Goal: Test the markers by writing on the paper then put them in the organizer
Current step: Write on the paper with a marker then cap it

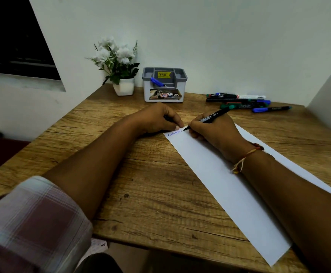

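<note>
Head view: right hand [214, 131] has its fingers closed around a black marker [212, 116], tip down and touching the far end of the white paper strip [225, 186], just past a short line of blue and green scribbles [174, 133]. Marker barrel tilts up and away toward the right. Left hand [158, 120] rests on the wooden counter [151, 184], fingers curled shut over a small dark object, probably the marker's cap (cannot confirm), with a fingertip pressing the paper's far corner. Paper runs diagonally from near the hands to the counter's near right edge; right forearm lies across it. Grey-and-white organizer [164, 85] stands at the back of the counter, one blue marker [157, 82] leaning inside its front compartment. Loose markers [243, 102] lie in a pile at back right, well apart from the organizer. Potted white flowers [119, 64] stand just left of the organizer. A thread bracelet [243, 160] sits on the right wrist.
</note>
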